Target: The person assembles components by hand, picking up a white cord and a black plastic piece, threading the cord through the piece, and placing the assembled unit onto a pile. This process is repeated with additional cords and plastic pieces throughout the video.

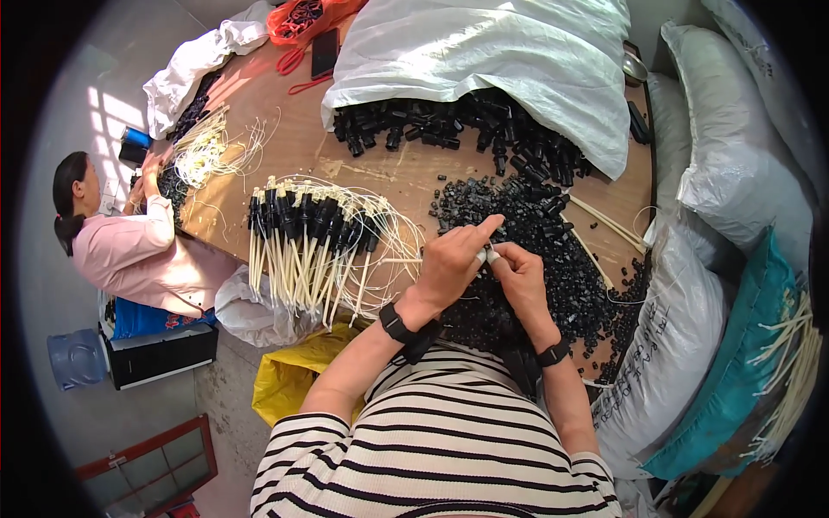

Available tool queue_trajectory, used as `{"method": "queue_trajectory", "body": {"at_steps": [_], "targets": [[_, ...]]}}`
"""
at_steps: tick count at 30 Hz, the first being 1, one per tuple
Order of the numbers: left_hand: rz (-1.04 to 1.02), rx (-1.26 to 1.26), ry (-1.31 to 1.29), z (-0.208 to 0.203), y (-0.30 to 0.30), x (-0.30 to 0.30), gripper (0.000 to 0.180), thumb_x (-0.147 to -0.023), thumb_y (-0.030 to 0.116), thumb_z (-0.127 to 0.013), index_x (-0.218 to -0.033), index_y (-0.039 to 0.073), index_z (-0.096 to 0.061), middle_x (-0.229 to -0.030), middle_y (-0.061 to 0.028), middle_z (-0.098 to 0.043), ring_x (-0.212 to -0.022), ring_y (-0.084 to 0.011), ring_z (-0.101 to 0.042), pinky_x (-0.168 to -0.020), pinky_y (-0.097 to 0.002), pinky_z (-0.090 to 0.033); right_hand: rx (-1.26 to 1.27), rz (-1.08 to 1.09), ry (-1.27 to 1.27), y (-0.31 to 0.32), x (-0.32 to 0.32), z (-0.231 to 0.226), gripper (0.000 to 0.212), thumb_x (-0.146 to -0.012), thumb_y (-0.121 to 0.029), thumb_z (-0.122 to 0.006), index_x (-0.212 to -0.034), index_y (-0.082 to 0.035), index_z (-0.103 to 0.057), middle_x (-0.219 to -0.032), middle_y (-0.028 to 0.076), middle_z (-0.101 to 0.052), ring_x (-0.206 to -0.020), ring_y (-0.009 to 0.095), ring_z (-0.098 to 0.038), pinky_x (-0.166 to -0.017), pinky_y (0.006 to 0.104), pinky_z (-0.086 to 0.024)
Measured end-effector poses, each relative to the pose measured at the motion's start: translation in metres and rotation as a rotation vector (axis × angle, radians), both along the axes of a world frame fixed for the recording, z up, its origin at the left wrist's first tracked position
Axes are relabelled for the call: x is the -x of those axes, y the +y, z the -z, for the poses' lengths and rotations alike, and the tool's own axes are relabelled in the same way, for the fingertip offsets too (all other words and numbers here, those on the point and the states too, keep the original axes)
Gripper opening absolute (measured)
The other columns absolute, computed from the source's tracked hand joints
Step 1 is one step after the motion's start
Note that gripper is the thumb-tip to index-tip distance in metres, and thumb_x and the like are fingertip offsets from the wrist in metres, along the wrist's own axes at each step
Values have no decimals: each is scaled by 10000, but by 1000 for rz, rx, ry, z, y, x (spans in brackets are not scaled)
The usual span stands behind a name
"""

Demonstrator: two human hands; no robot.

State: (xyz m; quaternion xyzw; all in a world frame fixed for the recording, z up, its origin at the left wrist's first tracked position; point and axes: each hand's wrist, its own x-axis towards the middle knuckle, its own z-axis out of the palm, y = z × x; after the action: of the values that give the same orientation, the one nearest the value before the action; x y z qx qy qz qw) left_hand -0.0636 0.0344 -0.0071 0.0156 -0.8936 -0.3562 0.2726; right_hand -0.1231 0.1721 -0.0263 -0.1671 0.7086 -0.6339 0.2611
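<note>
My left hand (451,261) and my right hand (522,273) meet above a heap of small black plastic pieces (553,246). Both are closed in a pinch, fingertips almost touching, with white showing at the tips; what they hold is too small to make out. A pale stick (401,260) shows just left of my left hand, and I cannot tell whether that hand holds it. Further left lies a bundle of cream sticks with black sockets and thin white cords (311,220).
A white woven sack (484,47) spills black sockets (466,121) across the wooden table (285,142). Loose pale sticks (609,223) lie right of the heap. Full sacks (734,147) line the right side. Another person (138,233) works at the far left near tangled white cords (207,151).
</note>
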Motion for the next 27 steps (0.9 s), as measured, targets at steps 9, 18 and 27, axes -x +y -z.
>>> {"method": "queue_trajectory", "body": {"at_steps": [9, 18, 27], "targets": [[-118, -336, -367, 8, -1, -9, 218, -711, 29, -702, -929, 31, -712, -737, -52, -629, -654, -147, -612, -604, -238, -483, 0, 58, 43, 2, -8, 3, 121, -864, -119, -656, -842, 0, -653, -575, -93, -483, -526, -6, -382, -467, 209, -297], [14, -263, -187, 2, -7, -13, 289, -690, 33, -664, -978, 55, -685, -808, -95, -659, -753, -213, -648, -664, -304, -514, 316, 91, -351, 11, -14, -8, 120, -885, -123, -646, -957, -29, -667, -609, -92, -504, -461, 0, -372, -434, 184, -261], [218, -234, -378, 10, -19, -19, 369, -701, 67, -653, -1070, 55, -653, -897, -145, -676, -770, -303, -653, -680, -368, -522, -129, -152, 600, 27, -7, -22, 249, -864, -86, -627, -1102, -107, -697, -719, 26, -661, -540, 115, -578, -497, 260, -442]]}}
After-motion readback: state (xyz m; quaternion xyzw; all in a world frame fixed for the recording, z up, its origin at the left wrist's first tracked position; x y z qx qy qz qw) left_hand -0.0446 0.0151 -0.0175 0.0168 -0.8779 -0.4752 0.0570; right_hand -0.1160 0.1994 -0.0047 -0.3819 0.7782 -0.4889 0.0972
